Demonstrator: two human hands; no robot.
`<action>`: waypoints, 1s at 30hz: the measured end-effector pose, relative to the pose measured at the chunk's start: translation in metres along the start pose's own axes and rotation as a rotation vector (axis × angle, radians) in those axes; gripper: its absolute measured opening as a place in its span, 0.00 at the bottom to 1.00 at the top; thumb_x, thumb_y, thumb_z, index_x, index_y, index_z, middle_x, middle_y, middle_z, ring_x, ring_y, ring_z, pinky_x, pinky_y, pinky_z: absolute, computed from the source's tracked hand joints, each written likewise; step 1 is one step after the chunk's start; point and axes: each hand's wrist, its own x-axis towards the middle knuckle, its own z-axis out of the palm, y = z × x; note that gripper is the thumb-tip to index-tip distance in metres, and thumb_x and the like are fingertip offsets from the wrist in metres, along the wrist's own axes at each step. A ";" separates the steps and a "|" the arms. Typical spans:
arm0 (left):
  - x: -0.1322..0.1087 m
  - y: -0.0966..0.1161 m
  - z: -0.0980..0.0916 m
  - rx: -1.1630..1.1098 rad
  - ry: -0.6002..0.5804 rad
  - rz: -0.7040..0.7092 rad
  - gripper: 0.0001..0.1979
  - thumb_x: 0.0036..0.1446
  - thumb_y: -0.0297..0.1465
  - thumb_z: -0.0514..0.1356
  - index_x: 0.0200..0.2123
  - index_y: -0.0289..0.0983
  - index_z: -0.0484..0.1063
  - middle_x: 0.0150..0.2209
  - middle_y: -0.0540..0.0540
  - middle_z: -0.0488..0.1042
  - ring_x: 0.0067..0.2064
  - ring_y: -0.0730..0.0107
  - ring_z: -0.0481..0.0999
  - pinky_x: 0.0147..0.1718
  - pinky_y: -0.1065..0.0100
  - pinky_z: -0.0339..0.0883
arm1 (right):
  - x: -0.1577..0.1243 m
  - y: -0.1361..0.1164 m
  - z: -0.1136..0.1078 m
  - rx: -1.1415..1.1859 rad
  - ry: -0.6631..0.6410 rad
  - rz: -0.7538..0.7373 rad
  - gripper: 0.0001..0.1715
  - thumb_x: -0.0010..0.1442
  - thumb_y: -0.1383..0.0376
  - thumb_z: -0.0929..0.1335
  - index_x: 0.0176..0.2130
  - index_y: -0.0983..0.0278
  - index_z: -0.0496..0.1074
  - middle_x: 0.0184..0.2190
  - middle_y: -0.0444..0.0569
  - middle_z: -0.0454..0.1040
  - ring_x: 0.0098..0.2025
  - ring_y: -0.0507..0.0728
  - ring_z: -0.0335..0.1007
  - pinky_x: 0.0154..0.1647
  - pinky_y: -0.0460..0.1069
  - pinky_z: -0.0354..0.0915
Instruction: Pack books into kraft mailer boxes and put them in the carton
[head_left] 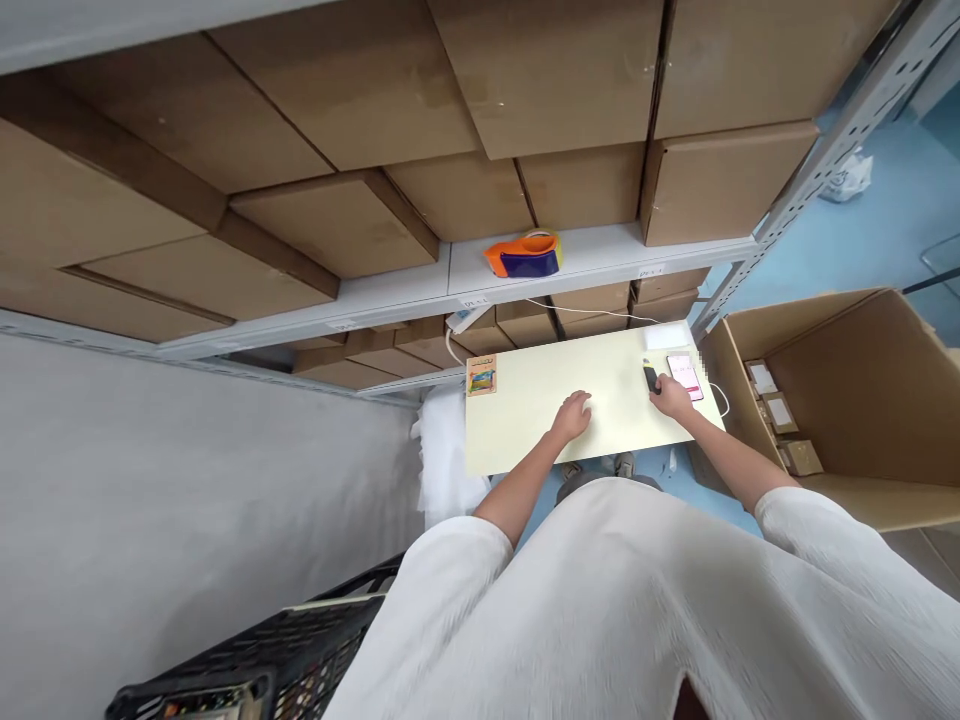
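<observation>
My right hand (673,398) grips a black and yellow box cutter (650,375) over the right part of a pale yellow table (525,420). Just beside it lies a phone (685,377) with a lit screen. Over the middle of the tabletop is my left hand (572,416), fingers loosely bent and nothing visible in them. A small booklet or card with a colourful picture (481,375) lies at the table's far left corner. At the back right corner sits a white box-like object (666,336).
Shelves of cardboard boxes (450,190) rise behind the table, with an orange tape dispenser (525,255) on one ledge. A large open carton (862,400) holding small boxes stands right. White wrapping (446,450) and a black crate (300,640) are left.
</observation>
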 end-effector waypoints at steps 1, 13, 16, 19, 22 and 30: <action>-0.001 -0.001 0.000 0.002 -0.012 0.001 0.25 0.71 0.27 0.57 0.68 0.37 0.74 0.74 0.37 0.72 0.77 0.54 0.68 0.79 0.51 0.59 | 0.000 0.005 0.008 -0.016 -0.022 0.025 0.12 0.67 0.64 0.70 0.51 0.60 0.71 0.50 0.60 0.80 0.49 0.68 0.79 0.44 0.55 0.70; -0.030 -0.022 0.001 -0.006 -0.073 -0.041 0.24 0.70 0.27 0.57 0.67 0.37 0.76 0.73 0.38 0.74 0.76 0.53 0.70 0.78 0.50 0.61 | 0.010 0.019 0.043 -0.142 -0.121 0.042 0.29 0.70 0.70 0.67 0.68 0.66 0.66 0.59 0.71 0.73 0.61 0.73 0.75 0.55 0.61 0.72; -0.034 -0.027 -0.004 -0.001 -0.063 -0.052 0.24 0.70 0.26 0.57 0.67 0.37 0.76 0.72 0.37 0.74 0.76 0.53 0.70 0.78 0.50 0.62 | 0.008 0.016 0.040 -0.168 -0.136 0.049 0.27 0.71 0.70 0.66 0.67 0.68 0.67 0.62 0.72 0.72 0.63 0.74 0.73 0.58 0.62 0.70; -0.034 -0.030 -0.011 -0.001 -0.034 -0.048 0.24 0.69 0.26 0.58 0.66 0.38 0.77 0.71 0.37 0.75 0.75 0.52 0.71 0.77 0.48 0.64 | 0.013 0.000 0.023 -0.167 -0.067 0.008 0.21 0.74 0.66 0.65 0.63 0.68 0.71 0.62 0.72 0.72 0.64 0.75 0.72 0.61 0.64 0.69; -0.030 -0.031 -0.020 -0.011 -0.006 -0.030 0.23 0.69 0.26 0.59 0.65 0.37 0.77 0.70 0.37 0.76 0.74 0.53 0.72 0.76 0.48 0.64 | 0.028 -0.038 -0.013 -0.076 0.136 -0.144 0.21 0.75 0.63 0.63 0.61 0.66 0.73 0.61 0.70 0.74 0.62 0.75 0.72 0.61 0.65 0.69; -0.030 -0.039 -0.043 -0.063 0.119 -0.006 0.22 0.69 0.25 0.59 0.63 0.38 0.78 0.70 0.37 0.76 0.74 0.55 0.73 0.76 0.50 0.66 | 0.061 -0.216 -0.140 0.038 0.556 -0.787 0.32 0.76 0.56 0.62 0.73 0.63 0.66 0.68 0.66 0.71 0.67 0.77 0.65 0.68 0.70 0.63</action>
